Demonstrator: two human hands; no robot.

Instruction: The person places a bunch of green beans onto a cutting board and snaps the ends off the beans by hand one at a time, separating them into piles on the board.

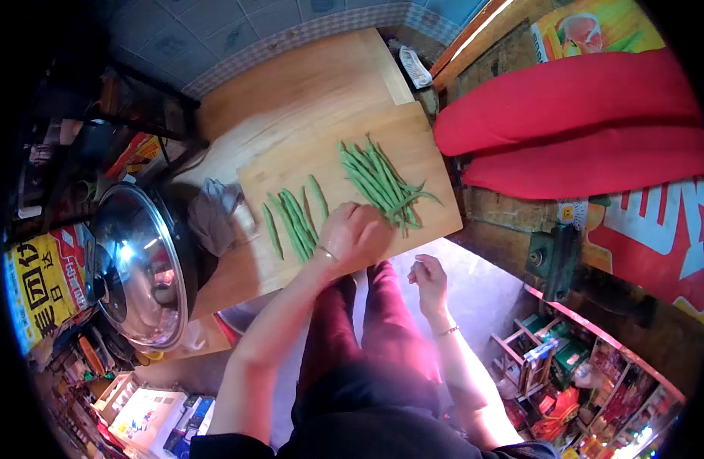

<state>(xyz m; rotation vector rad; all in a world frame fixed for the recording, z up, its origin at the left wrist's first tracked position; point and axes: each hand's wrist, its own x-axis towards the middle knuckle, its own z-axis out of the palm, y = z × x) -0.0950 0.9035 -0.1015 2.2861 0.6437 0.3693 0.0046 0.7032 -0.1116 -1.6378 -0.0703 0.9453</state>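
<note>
My left hand (356, 234) is over the near part of a wooden cutting board (260, 172), fingers bent and closed. What they hold, if anything, is hidden under the hand. To its left lies a loose row of green beans (294, 222), roughly side by side. A larger pile of green beans (376, 174) lies to its upper right, close to the fingers. My right hand (430, 283) hangs just off the board's near edge, fingers curled in, with nothing visible in them.
A large pan with a shiny glass lid (141, 264) stands at left, beside a grey cloth (214, 214). Red fabric (574, 126) covers part of the wooden surface at right. A green metal clamp-like fitting (549, 262) sits at that edge. A crowded shelf (597, 382) is lower right.
</note>
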